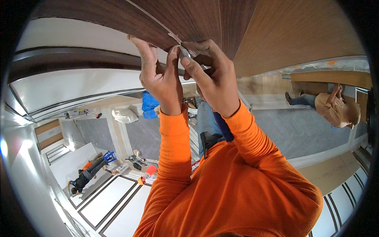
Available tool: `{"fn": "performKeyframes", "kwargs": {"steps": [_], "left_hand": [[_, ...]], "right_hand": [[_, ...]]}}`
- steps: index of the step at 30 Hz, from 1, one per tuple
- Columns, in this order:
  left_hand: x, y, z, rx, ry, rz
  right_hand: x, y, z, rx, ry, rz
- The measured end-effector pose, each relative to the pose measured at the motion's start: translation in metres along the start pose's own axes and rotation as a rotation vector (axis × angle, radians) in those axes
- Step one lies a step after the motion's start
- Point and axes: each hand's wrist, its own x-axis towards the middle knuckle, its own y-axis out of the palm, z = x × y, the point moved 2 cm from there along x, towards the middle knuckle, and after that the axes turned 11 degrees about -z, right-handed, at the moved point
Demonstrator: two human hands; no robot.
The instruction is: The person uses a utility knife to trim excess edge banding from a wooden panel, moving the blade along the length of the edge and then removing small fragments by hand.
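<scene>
Since the left hand (160,77) is held up with its thumb and fingers apart by the dark wood panel (193,17), nothing seems to be clamped there, though whether its thumb tip is touching anything can't really be told. Next over, a ragged pale strip (174,36) is seen on the panel, with a small silver piece (184,52) held near its lower end. That piece is pinched between thumb and fingers in the right hand (219,75)'s grip. Looks like the strip's being worked on, so steady, light pressure is probably called for next.
</scene>
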Motion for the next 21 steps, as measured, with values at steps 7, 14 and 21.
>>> {"fn": "performKeyframes", "kwargs": {"steps": [7, 14, 21], "left_hand": [[-0.002, 0.004, -0.008, -0.093, -0.001, -0.021], [-0.002, 0.004, -0.01, -0.123, 0.005, -0.003], [-0.001, 0.002, -0.008, -0.076, -0.047, -0.01]], "right_hand": [[-0.005, 0.005, 0.005, -0.047, 0.034, -0.064], [-0.008, 0.016, 0.004, 0.049, 0.06, -0.152], [-0.006, 0.008, 0.0, 0.142, 0.096, -0.056]]}}
